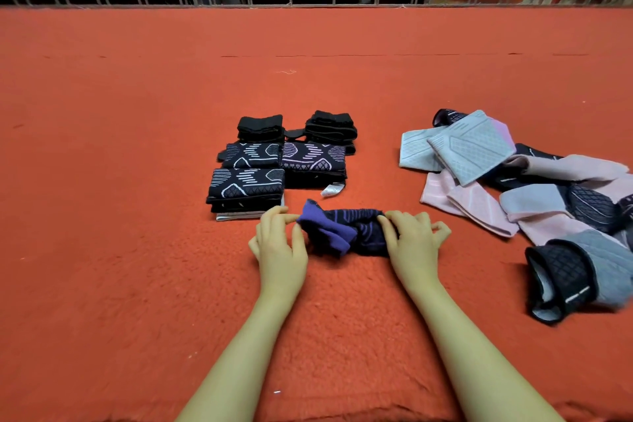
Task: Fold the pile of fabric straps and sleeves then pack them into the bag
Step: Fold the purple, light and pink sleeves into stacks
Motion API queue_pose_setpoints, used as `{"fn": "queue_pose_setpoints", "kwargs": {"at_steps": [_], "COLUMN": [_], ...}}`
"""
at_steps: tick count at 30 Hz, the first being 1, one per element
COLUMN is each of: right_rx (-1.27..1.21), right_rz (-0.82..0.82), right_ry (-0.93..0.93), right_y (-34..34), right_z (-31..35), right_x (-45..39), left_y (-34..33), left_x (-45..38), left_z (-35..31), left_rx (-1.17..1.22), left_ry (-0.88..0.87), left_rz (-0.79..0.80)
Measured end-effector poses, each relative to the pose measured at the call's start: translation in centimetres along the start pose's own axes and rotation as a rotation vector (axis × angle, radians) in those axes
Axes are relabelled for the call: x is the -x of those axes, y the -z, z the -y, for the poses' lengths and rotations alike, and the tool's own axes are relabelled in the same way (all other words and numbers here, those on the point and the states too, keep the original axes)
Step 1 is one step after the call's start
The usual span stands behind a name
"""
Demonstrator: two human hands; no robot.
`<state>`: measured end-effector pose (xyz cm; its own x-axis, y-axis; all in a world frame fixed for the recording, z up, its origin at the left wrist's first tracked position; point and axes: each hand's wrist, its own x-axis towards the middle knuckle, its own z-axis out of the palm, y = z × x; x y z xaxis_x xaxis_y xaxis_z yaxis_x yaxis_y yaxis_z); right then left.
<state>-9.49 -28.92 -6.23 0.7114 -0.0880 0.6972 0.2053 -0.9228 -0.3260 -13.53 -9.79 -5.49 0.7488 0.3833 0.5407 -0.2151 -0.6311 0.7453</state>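
A: Where is the piece being folded?

B: A dark sleeve with a purple lining [342, 229] lies on the red carpet [137, 147], just toward six o'clock from the folded stacks [277, 161]. Its long axis runs nine to three o'clock, straight across between the hands.

A: And the hands?

B: The left hand [279, 243] pinches the purple end at nine o'clock, finger and thumb together. The right hand [411, 240] rests curled on the dark end at three o'clock, fingers bent over the fabric. Each is touching its own end, so neither is nearer.

A: So the fold?

B: I judge one end has to travel along that axis onto the other; the turned-out purple end looks the likelier mover.

A: The rest?

B: An unfolded pile of grey, pink and black sleeves [513, 188] waits at three o'clock. No bag is in view.
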Motion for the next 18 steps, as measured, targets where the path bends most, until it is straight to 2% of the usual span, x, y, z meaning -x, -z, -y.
{"fn": "queue_pose_setpoints", "kwargs": {"at_steps": [3, 6, 9, 12, 14, 18], "right_rx": [0.007, -0.062, -0.071, 0.022, 0.059, 0.071], "right_rz": [-0.059, -0.068, 0.094, 0.272, 0.333, 0.265], "right_ry": [0.059, 0.227, 0.315, 0.297, 0.297, 0.281], "right_y": [-0.1, 0.5, 0.6, 0.0, -0.5, -0.9], "right_z": [0.0, 0.7, 1.1, 0.6, 0.4, 0.4], "right_x": [0.1, 0.3, 0.4, 0.4, 0.5, 0.2], "left_y": [0.2, -0.3, -1.6, -2.4, -2.6, -2.5], "left_x": [0.1, 0.7, 0.7, -0.3, -1.3, -2.9], "left_z": [-0.9, -1.4, -0.7, -0.5, -0.7, -0.2], "left_rx": [-0.065, -0.309, -0.562, -0.643, -0.623, -0.604], "left_ry": [-0.19, -0.427, -0.404, -0.329, -0.333, -0.514], "left_rz": [0.09, 0.232, 0.362, 0.355, 0.3, 0.236]}}
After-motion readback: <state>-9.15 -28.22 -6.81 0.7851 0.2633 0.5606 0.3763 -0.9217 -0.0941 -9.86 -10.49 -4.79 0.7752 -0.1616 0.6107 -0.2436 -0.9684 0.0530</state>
